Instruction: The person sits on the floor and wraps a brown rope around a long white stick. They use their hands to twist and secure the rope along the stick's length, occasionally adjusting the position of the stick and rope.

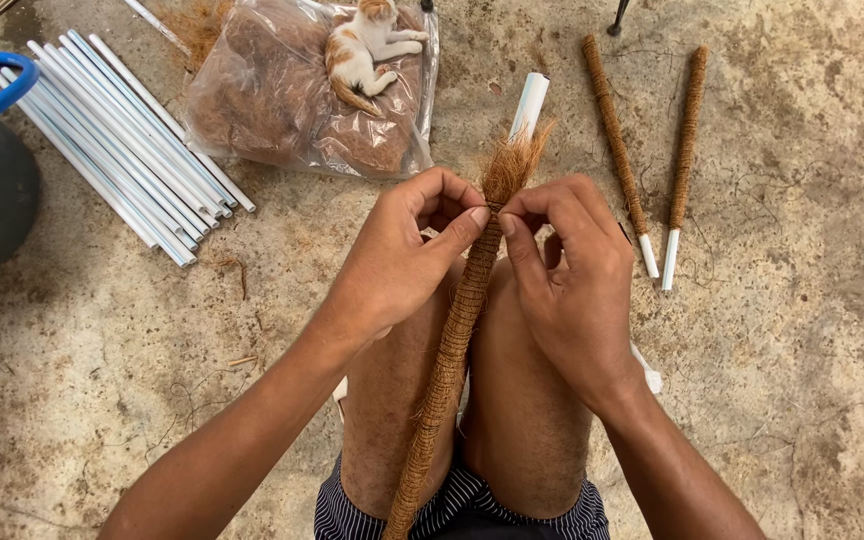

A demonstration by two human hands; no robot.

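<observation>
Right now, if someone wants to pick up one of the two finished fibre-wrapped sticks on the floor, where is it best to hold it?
Probably the wrapped middle of the nearer stick, taken from above: it lies flat on the concrete floor, apart from its neighbour, and the rough fibre should give better grip than the smooth white bare end.

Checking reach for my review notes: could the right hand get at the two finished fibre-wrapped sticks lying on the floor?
Probably yes: the two wrapped sticks lie on bare floor beyond the right hand, nothing between, though it now pinches the pole.

Concrete floor (802, 350): white pipes (122, 140), fibre bag (282, 100), wrapped poles (642, 150).
</observation>
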